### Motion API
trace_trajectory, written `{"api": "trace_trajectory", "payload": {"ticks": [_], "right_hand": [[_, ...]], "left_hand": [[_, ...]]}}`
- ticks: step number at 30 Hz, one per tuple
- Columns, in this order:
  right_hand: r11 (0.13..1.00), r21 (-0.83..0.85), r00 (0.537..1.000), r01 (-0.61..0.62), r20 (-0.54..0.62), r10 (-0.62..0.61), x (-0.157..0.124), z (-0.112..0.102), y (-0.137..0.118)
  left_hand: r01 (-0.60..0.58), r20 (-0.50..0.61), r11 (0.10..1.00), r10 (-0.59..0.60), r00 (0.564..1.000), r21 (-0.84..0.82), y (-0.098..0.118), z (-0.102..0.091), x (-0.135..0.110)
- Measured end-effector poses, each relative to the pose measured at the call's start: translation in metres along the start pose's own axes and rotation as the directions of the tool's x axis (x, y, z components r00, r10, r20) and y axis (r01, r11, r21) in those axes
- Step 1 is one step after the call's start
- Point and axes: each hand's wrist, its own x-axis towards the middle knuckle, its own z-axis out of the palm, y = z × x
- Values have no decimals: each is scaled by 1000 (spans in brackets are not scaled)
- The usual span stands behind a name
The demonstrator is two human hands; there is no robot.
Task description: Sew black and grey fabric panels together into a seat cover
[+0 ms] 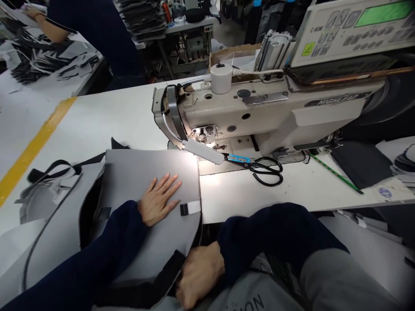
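Note:
My left hand [159,198] lies flat with fingers spread on a grey fabric panel [136,172] that rests on the white table in front of the sewing machine [259,112]. A small black and white tab [189,208] sits on the panel just right of that hand. My right hand [198,274] is curled at the panel's lower edge near my lap, fingers closed on the black edging [165,270] there. The needle area [204,136] lies beyond the panel's far right corner, lit by a small lamp [202,151].
Black scissors [267,170] and a blue-handled snip [238,159] lie by the machine base. More grey pieces with black straps [55,181] lie to the left. A control panel [356,30] stands at top right. Another person [94,30] works at a far table.

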Motion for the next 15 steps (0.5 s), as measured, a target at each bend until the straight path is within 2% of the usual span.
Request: {"api": "trace_trajectory", "payload": {"ticks": [2,3,11,15], "right_hand": [[993,0,993,114,5,-114,-8,-11,6],[991,-14,991,134,-2,-134,-11,-17,10],[994,-96,994,58,-89,-67,-25,-64,42],[993,-116,998,27,-51,-33,-28,-81,57]], "left_hand": [[12,15,1000,-12,1000,-6,0,-4,8],[20,20,1000,-20,1000,-9,0,-6,11],[41,25,999,-41,999,-20,-13,-10,38],[69,15,997,-69,998,-32,-19,-11,51]]}}
